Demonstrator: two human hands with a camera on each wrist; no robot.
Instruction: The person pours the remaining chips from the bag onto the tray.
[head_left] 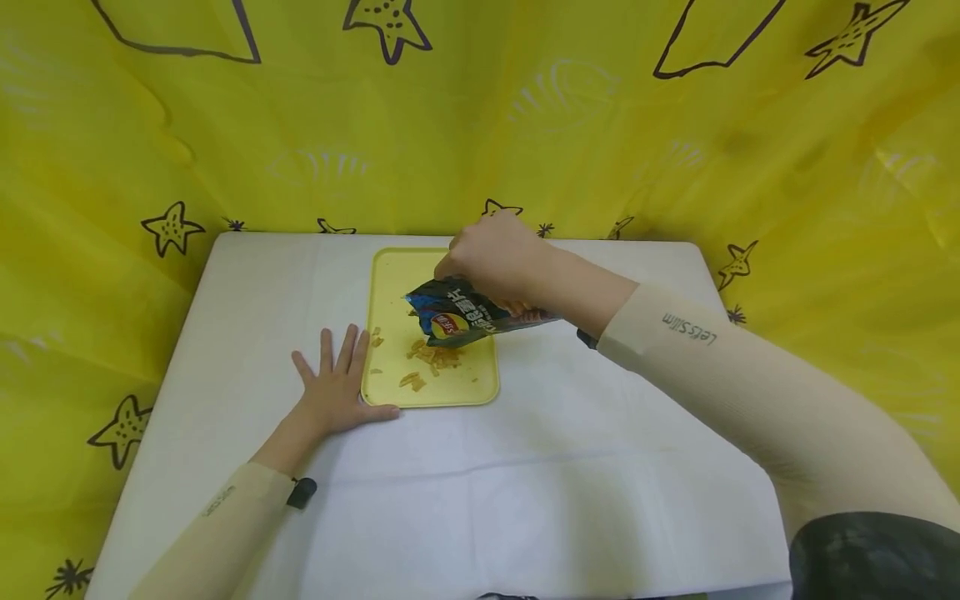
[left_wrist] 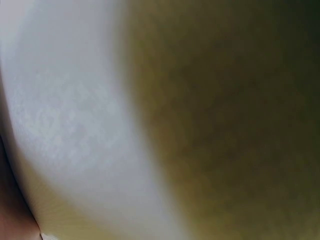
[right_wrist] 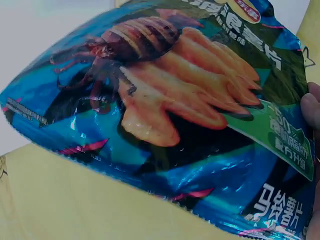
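From here I see the right hand [head_left: 495, 254] gripping the potato-chip bag [head_left: 467, 317], tilted over the yellow tray [head_left: 457, 393], left hand [head_left: 334, 397] spread beside its corner; gentle, low shaking should land chips [head_left: 435, 356] inside.

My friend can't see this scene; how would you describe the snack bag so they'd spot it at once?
On the white table lies a yellow tray scattered with chips. Over it, the right hand holds the snack bag. Shiny, blue and dark, and covered in print, it stands out from the plain tray and loose chips.
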